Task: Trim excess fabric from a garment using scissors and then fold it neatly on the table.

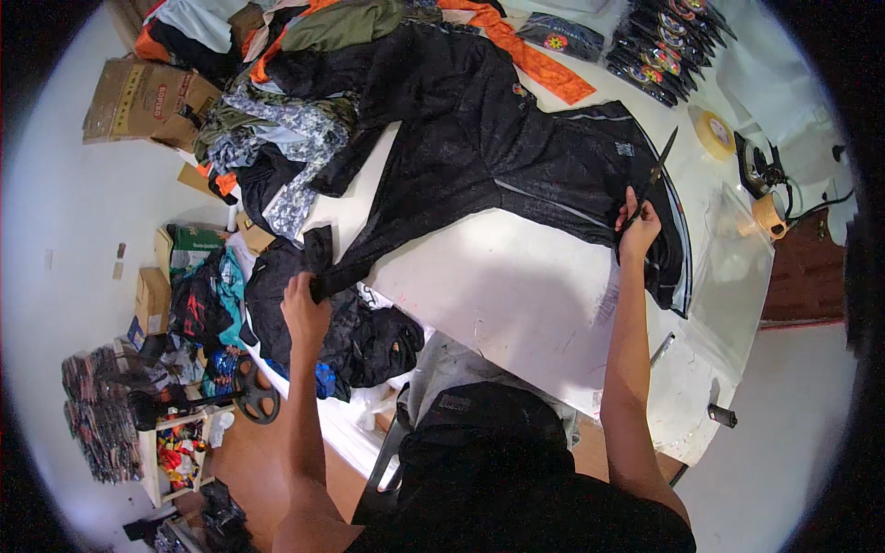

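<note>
A black zip jacket (442, 138) with thin grey piping is spread across the white table (516, 276). At the table's left edge my left hand (306, 309) is closed on the narrow end of a sleeve. My right hand (640, 226) rests over the right part of the jacket, its fingers wrapped round the handles of dark scissors (659, 166). The scissor blades point up and away to the right, and the handles are mostly hidden by the fingers. Whether the right fingers also touch the cloth, I cannot tell.
Piled clothes (286, 138) in camouflage, olive and orange cover the far left. Packed folded garments (664, 51) lie at the far right, near a tape roll (715, 135) and a tape dispenser (770, 212). Dark clothes (369, 341) hang below the left edge.
</note>
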The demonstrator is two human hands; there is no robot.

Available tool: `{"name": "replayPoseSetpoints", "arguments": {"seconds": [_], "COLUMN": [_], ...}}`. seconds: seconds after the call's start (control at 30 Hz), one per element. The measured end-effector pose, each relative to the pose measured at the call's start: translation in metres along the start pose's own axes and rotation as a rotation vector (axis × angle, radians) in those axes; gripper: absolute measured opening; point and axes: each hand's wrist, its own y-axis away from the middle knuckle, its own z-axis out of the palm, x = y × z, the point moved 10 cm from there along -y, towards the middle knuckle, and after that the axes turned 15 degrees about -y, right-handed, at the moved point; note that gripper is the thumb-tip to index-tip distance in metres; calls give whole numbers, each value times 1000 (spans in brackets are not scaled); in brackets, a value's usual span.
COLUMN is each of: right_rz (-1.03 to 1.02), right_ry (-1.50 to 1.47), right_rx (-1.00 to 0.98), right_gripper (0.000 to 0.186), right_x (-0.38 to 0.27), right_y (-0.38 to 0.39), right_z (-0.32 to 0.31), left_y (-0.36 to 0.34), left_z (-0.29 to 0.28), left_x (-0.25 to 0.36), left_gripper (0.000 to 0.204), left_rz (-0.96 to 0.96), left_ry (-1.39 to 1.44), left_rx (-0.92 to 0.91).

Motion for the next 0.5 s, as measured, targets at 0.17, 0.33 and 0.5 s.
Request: {"name": "replayPoseSetpoints", "arguments": {"seconds": [0.17, 0.33, 0.5], "right_rz": [-30, -31, -22], "right_ry": [64, 61, 71], "right_rx": [-6, -59, -62], "right_gripper": [33, 34, 36], "right_x": [1, 1, 0], "right_y": [-1, 2, 5], "right_z": [-6, -3, 0], "left_y": [24, 85, 118], "left_z": [0, 37, 56], "left_x": [-51, -77, -50], "left_gripper": [32, 18, 24], "left_rz": [-301, -558, -713], "left_ry": [131, 689, 1440], "left_rx": [187, 101, 102]}}
